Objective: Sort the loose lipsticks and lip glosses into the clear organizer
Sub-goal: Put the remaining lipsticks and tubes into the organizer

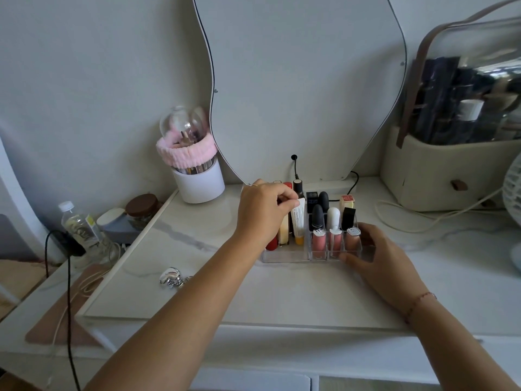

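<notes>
Head view: on the white counter (pixel 253 294) sits the clear organizer (pixel 284 256); right grip (pixel 379 253) clasps its front right corner, while left grip (pixel 263 214) pinches the top of a white tube (pixel 298 221) standing in its left compartment.

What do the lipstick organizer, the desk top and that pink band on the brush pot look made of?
Organizer: clear glossy plastic, likely acrylic; the gloss tubes show through its walls. Desk top: white with grey veins, marble or a marble-look laminate, which one I cannot tell. Pink band: soft matte fabric, fuzzy and ribbed.
</notes>
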